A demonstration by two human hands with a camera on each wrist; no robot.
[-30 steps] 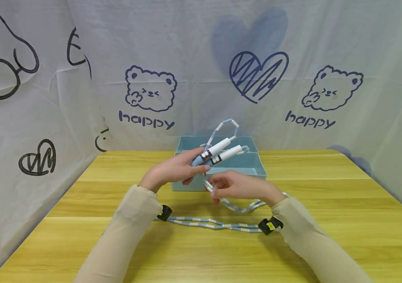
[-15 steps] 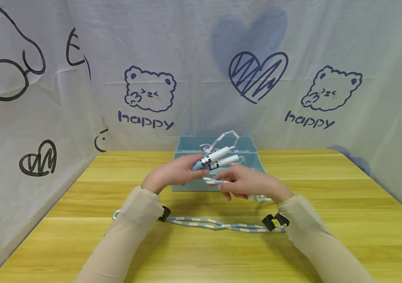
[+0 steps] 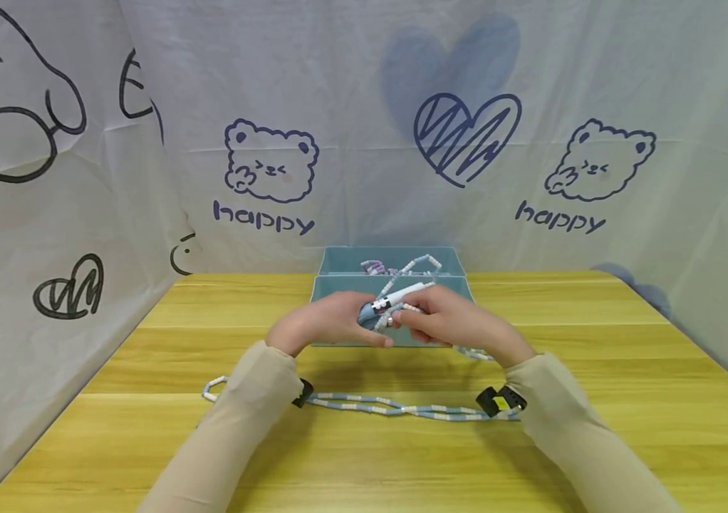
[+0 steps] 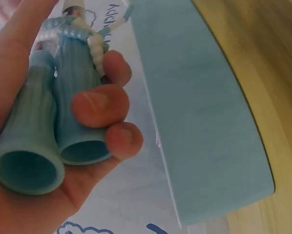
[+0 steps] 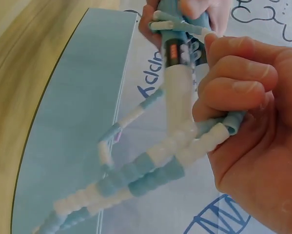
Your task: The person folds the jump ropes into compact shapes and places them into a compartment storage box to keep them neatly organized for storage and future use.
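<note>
My left hand (image 3: 332, 322) grips the two handles of a beaded jump rope, side by side. Their flared light-blue ends (image 4: 80, 122) show in the left wrist view, and a white upper part (image 3: 407, 291) in the head view. Blue and white beads (image 4: 70, 30) lie across the handles near the fingers. Close beside them my right hand (image 3: 450, 313) pinches the beaded cord (image 5: 158, 165), which trails below in two strands. More doubled beaded cord (image 3: 364, 407) lies on the table under the wrists; whether it joins the held cord is hidden.
Behind the hands stands a light-blue open box (image 3: 322, 288) with a divider or second bin at its back. Purple and white pieces (image 3: 373, 267) show in the rear part. A printed white cloth (image 3: 364, 128) hangs behind the wooden table (image 3: 146, 370).
My left hand and the handles have come down slightly. My right hand has swung from below the left hand, out to the right, then up against the handles, carrying the cord.
</note>
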